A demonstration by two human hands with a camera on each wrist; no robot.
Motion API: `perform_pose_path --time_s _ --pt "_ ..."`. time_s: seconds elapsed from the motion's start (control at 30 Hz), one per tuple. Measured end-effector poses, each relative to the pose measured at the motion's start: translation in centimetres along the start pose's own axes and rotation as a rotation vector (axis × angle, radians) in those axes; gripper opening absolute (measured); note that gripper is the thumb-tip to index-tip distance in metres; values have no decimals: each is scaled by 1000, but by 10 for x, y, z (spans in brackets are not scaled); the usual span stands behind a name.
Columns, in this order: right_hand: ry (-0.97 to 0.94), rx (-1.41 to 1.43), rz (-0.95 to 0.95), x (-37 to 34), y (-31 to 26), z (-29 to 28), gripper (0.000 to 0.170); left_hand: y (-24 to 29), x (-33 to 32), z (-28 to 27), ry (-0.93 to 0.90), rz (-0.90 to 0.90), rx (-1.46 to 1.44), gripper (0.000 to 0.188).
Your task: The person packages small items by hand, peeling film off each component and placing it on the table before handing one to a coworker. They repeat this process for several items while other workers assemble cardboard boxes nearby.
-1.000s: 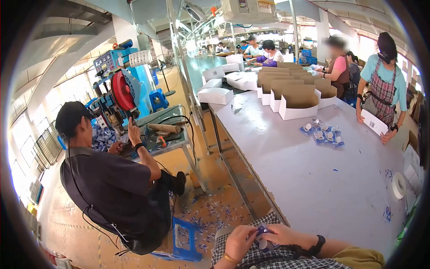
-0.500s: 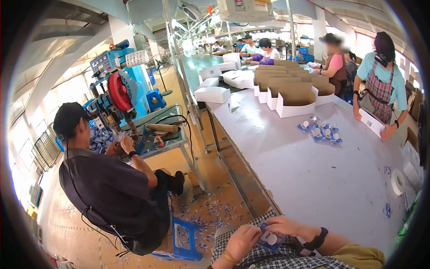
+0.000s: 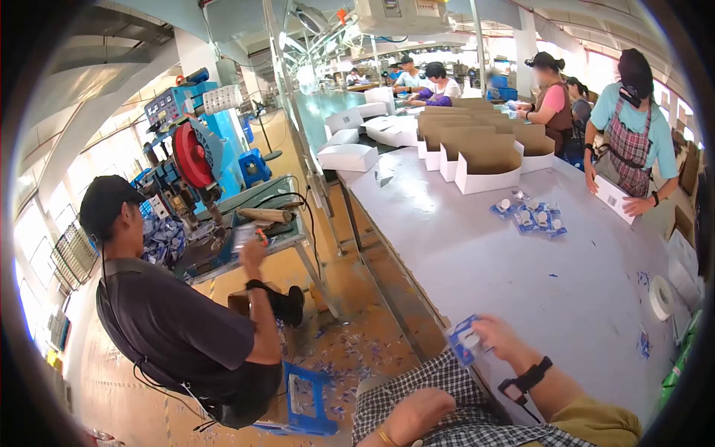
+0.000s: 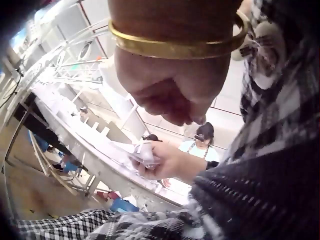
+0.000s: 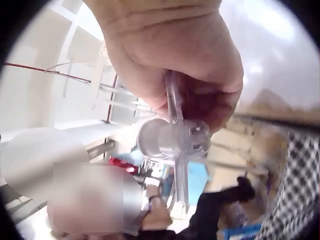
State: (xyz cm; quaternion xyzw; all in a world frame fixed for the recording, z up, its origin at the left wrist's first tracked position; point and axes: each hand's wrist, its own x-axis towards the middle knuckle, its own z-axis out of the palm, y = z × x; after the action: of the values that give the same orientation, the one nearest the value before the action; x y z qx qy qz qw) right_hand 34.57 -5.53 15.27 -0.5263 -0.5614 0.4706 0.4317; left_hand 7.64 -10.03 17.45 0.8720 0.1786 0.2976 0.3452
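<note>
At a grey table (image 3: 447, 253) in a big workroom (image 3: 119, 56), the right hand (image 3: 503, 339) pinches a blue pack (image 3: 460, 340) near the edge, its clear bump (image 5: 198, 137) seen side-on only from the right wrist, the left hand (image 3: 418, 414) curls loosely, empty, and white boxes (image 3: 488, 180) stand farther off.

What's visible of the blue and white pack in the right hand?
The flat blue and white pack has clear, plastic-looking bulges on both faces and a round white piece. Its print is blurred. It tilts in the air, apparently near the pale table's edge, pinched at one side by the right hand.
</note>
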Motion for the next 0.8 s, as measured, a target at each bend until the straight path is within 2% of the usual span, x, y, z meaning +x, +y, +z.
perform_pose_path --time_s 0.03,0.07,0.1,0.17,0.23,0.27,0.33,0.37,0.43,0.5,0.57,0.63,0.7,0.73,0.77,0.8 --pt "222 214 238 -1 -3 -3 28 -10 -2 2 110 5 -13 20" --pt "211 294 237 3 5 -19 27 -20 -8 0 165 -139 -23 26" --pt "204 373 234 6 13 -39 27 -32 -10 -4 162 -139 -27 26" --pt "449 484 107 5 1 -67 26 -44 -12 -13 380 -214 322 30" --pt "720 727 -175 16 52 -116 27 -50 -22 -15 377 -274 311 31" --pt "745 721 -165 12 63 -132 27 -52 -25 -13 381 -330 312 32" --pt "1025 959 -74 -1 79 -156 26 -53 -31 -6 344 -366 239 32" --pt "1062 952 -71 -6 89 -158 26 -53 -33 -2 326 -406 184 31" --pt "862 711 37 -11 102 -157 37 -54 -32 6 258 -409 195 30" --pt "851 354 172 5 62 -139 47 -55 -31 13 276 -347 239 26" --pt "726 -600 -155 28 80 -155 59 -61 -36 21 243 -314 280 24" --pt "573 -1166 -179 46 64 -170 63 -67 -38 24 222 -274 327 23" --pt "571 -1264 -143 65 65 -195 65 -67 -39 21 157 -430 272 26" --pt "548 -1359 -115 77 65 -205 67 -69 -39 23 184 -415 280 23" --pt "528 -1343 -72 68 53 -222 60 -71 -35 24 191 -423 291 23" --pt "459 -1291 -105 94 48 -231 53 -74 -36 17 156 -465 317 23"
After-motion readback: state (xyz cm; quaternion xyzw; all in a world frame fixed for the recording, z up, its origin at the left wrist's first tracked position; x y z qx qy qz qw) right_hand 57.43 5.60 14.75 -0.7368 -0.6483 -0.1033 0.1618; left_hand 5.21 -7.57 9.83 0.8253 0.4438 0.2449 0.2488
